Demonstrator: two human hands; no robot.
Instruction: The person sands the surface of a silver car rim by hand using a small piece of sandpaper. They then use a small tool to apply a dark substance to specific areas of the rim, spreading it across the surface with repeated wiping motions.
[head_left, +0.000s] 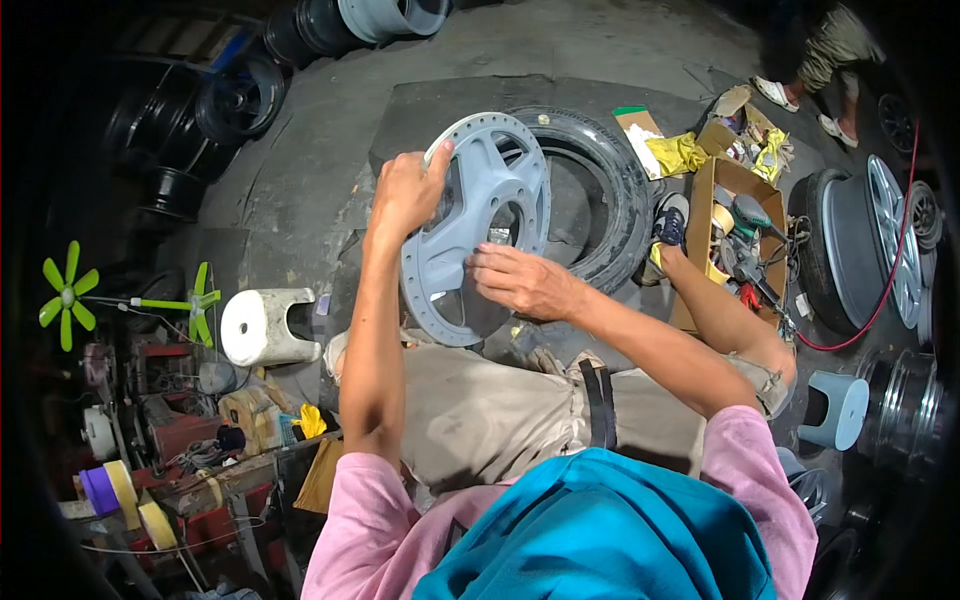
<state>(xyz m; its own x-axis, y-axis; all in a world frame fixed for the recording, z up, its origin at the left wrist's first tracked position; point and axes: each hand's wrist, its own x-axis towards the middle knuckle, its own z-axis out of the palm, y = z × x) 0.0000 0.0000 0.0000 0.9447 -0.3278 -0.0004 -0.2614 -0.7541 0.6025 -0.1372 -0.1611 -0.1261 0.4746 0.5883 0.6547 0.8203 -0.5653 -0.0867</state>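
Observation:
A grey wheel face (440, 243) with wide spokes, a round centre hole and small holes round its edge stands tilted in front of me. My left hand (405, 195) is closed on its upper left edge, with the thumb over the front. Against the lower middle of the face, beside the centre hole, rests my right hand (530, 284), its fingers bent and pressed together. Whatever may be under those fingertips is hidden. Behind the wheel face a black tyre (622, 225) lies on the floor, partly covered by it.
To the right is a cardboard box (705, 200) of tools, with yellow gloves (677, 154) nearby. Wheels and a red hose (912, 215) lie farther right. A white stool (265, 328) and a green-bladed fan (68, 297) stand left. Another person's legs (835, 70) show at the far right.

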